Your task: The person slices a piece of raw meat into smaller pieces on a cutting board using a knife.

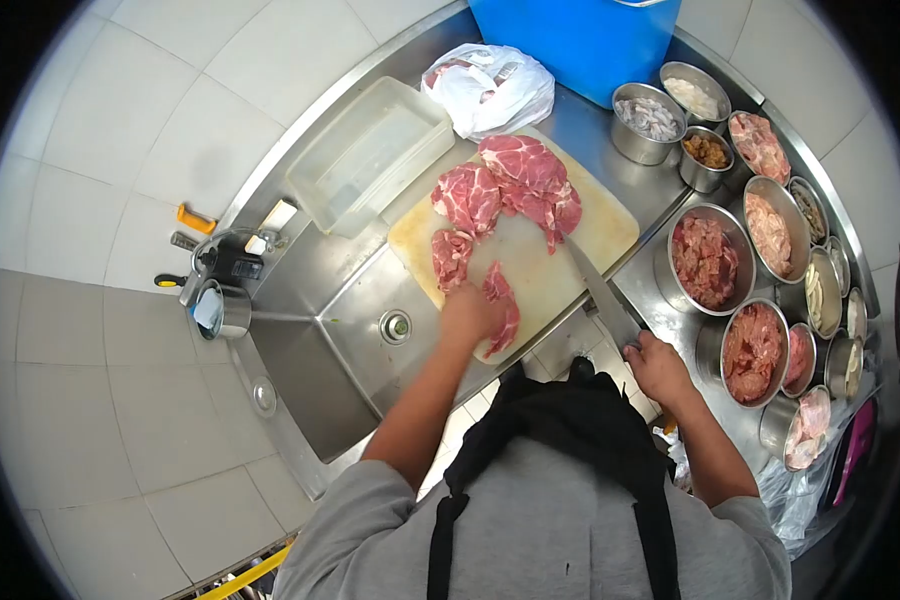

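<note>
My right hand (658, 368) is wrapped around the handle of a large knife (602, 300), its blade pointing up and left with the tip over the cutting board's right side. My left hand (470, 315) is closed at the near end of a small piece of raw meat (452, 258); its fingertips are partly hidden. Just right of that hand lies a strip of raw meat (501, 312). Larger red slabs of meat (523, 165) rest at the back of the pale cutting board (605, 215), which spans the sink's edge.
Left of the board is the steel sink (345, 330), with a translucent plastic tub (370, 150) at its back. A white plastic bag (490, 90) and a blue container (580, 40) stand behind. Several steel bowls of meat (705, 258) crowd the right counter.
</note>
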The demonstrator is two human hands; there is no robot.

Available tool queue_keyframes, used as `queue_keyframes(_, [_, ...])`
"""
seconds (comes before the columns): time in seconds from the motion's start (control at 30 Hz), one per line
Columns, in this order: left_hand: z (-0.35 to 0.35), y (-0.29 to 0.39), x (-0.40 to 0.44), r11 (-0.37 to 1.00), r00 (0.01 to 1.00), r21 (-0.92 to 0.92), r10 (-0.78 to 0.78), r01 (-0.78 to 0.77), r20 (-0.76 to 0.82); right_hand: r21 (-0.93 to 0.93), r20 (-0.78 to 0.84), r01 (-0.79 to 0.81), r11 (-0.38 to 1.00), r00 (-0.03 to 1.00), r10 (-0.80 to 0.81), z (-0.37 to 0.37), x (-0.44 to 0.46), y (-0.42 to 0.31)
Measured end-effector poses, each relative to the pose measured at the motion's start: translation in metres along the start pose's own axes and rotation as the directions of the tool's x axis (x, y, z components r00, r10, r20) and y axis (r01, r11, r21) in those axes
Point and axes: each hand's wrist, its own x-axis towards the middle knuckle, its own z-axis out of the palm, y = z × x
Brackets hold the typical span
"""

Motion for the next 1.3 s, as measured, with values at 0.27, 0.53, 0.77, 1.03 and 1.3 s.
queue_keyframes(0.27, [0.052, 0.006, 0.001, 0.961, 0.958, -0.002, 0.276, -0.277, -0.082, 0.041, -0.080, 0.003, 0.999, 0.997, 0.000, 0.002, -0.006, 0.008])
queue_keyframes(0.53, [-0.074, 0.035, 0.079, 0.791, 0.966, -0.580, 0.052, -0.196, -0.255, 0.112, -0.083, -0.065, 0.991, 0.994, 0.075, 0.002, -0.017, 0.018])
queue_keyframes(0.77, [-0.030, -0.087, 0.165, 0.975, 0.992, 0.185, 0.119, -0.124, 0.043, 0.147, -0.146, -0.057, 0.987, 0.986, 0.078, 0.003, -0.024, 0.029])
queue_keyframes(1.03, [-0.009, -0.002, 0.049, 0.715, 0.980, -0.699, 0.134, 0.007, 0.147, 0.175, -0.125, -0.020, 0.984, 0.991, 0.042, 0.008, -0.028, 0.032])
queue_keyframes(1.3, [0.049, -0.038, 0.015, 0.901, 0.784, 0.043, 0.399, -0.432, -0.476, 0.199, -0.038, 0.021, 0.980, 0.999, -0.014, 0.009, -0.006, 0.029])
